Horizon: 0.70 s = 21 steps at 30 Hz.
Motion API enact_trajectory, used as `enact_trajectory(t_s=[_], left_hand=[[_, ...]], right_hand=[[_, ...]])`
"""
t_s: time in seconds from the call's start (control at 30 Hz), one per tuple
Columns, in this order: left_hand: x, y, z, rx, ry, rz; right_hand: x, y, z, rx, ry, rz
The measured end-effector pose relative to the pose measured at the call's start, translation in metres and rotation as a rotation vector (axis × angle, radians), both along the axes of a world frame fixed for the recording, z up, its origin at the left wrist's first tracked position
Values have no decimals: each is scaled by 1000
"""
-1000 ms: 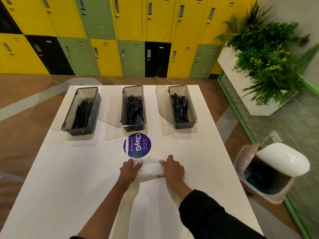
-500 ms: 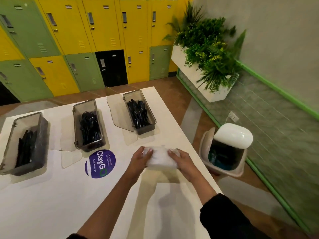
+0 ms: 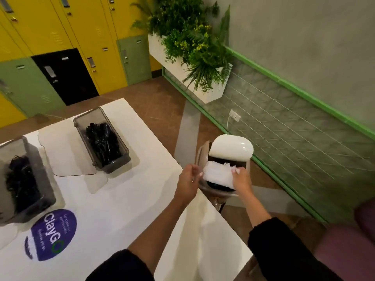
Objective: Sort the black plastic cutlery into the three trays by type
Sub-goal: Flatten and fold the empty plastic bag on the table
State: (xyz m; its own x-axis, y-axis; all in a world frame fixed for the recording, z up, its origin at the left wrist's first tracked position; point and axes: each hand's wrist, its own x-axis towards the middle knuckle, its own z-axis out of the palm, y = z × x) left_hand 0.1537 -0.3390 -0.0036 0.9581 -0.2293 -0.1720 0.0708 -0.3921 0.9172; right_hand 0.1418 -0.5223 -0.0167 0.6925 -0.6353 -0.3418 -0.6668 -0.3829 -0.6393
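The black cutlery (image 3: 102, 141) is lying in the trays (image 3: 87, 114), long axis pointing away, well left of both hands. The right hand (image 3: 242, 180) is gripping a white wrapper (image 3: 217, 175) over the bin (image 3: 231, 148). The left hand (image 3: 187, 184), nearer the trays, is touching it, grasp unclear.

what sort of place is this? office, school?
Likely a shared canteen or break area; workplace or school, I can't tell. Cues: a wall of yellow, green and black lockers, trays of black plastic cutlery on a white table with a ClayGo sticker, and a swing-lid bin beside it.
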Motion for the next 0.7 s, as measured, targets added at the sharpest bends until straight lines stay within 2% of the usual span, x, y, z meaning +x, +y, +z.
enact_trajectory(t_s=[0.13,0.27,0.4,0.5,0.7], left_hand=[[11,-7,-29,423,-132,-146],[14,-12,-51,650,-202,-194],[14,-29,-49,695,-320,-133],[20,-39,-49,701,-213,-146],[23,-42,-54,691,-157,-161]], right_hand=[[26,0,-22,-147,115,-13],[52,4,-53,-126,214,82],[63,6,-71,-38,340,42],[61,8,-79,0,392,27],[60,-2,-93,-40,450,67]])
